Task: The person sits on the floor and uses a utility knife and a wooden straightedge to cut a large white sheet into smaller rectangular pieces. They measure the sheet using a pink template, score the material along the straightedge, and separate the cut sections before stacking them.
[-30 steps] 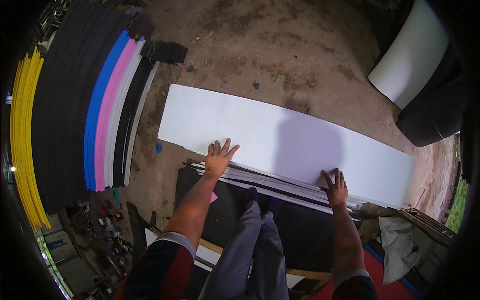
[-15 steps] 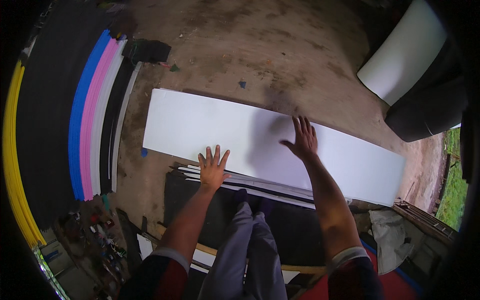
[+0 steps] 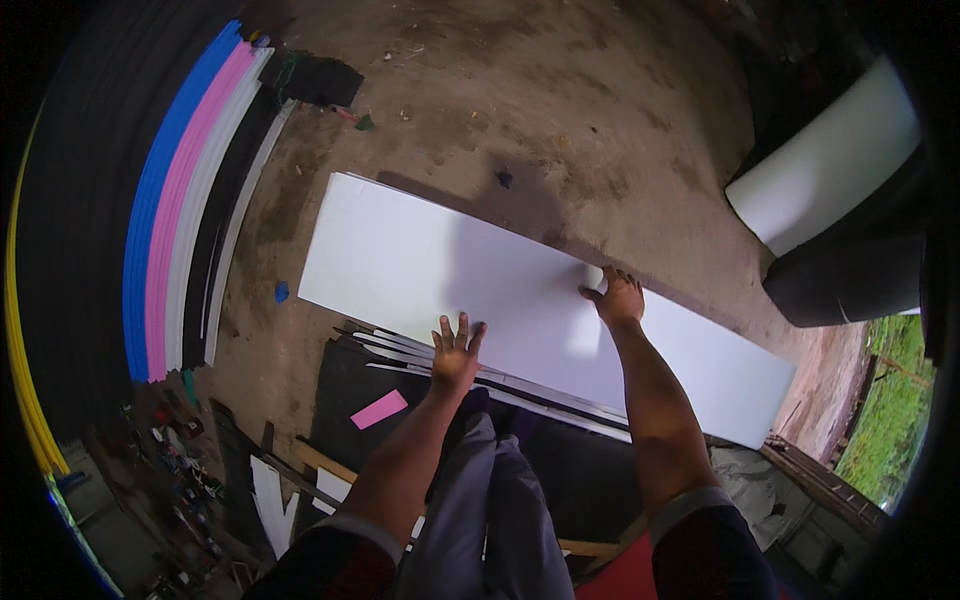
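A long white sheet (image 3: pixel 390 240) lies slantwise on the floor in front of me, apparently on top of several more sheets. My left hand (image 3: pixel 458 358) rests on its near edge with the fingers spread. At the far edge is my right hand (image 3: pixel 620 297), its fingers bent over the edge and its thumb out on the white surface. Layered black and white sheet edges (image 3: pixel 400 348) stick out below the near side, above a black sheet (image 3: pixel 590 475). A small pink rectangular strip (image 3: pixel 379 409) lies on the black sheet beside my left forearm.
Stacks of blue sheets (image 3: pixel 150 200), pink sheets (image 3: pixel 185 200), white, black and yellow ones stand at the left. A large white roll (image 3: pixel 825 165) and a black roll (image 3: pixel 850 275) are at the upper right. Clutter (image 3: pixel 195 470) lies lower left; grass shows at the right.
My right hand has come nearer, and its fingers have bent over the far edge. The left hand has shifted right along the near edge. The pink strip shows now where none showed before.
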Demonstrator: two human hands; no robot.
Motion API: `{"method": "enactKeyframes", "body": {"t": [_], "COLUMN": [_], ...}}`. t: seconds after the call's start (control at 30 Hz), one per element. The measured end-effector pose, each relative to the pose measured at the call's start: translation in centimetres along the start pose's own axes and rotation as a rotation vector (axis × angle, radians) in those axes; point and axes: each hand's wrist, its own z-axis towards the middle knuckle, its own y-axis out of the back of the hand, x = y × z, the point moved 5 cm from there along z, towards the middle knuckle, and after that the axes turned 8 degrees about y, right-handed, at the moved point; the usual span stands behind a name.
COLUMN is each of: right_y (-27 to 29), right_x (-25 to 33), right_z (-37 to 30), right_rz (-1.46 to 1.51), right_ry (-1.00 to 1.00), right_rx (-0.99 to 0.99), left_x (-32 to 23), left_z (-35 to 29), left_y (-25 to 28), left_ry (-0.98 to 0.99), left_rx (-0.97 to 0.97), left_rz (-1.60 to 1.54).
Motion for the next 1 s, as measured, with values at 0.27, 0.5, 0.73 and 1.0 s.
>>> {"method": "enactKeyframes", "body": {"t": [0.27,0.5,0.73,1.0], "right_y": [-3.6,-8.6,-8.6,-15.1], "right_x": [7.1,14.8,14.0,20.1], "right_z": [-3.9,-11.4,-8.3,-23.3], "right_rz": [-0.398,-0.244,-0.503,-0.598], "right_ry": [0.129,0.198,0.218,1.172], "right_rx": [0.115,0.146,0.281,0.286], "left_x": [-0.3,-1.6,-3.6,-4.7], "left_z": [0.6,1.7,-4.9,-31.4], "left_y": [-1.7,-0.8,1.1,-10.0], "left_ry": [0.037,0.107,0.475,1.182], "left_rx": [-0.157,-0.465,0.079,0.046], "left_rz": [-0.086,-0.279,-0.502,-0.878]}}
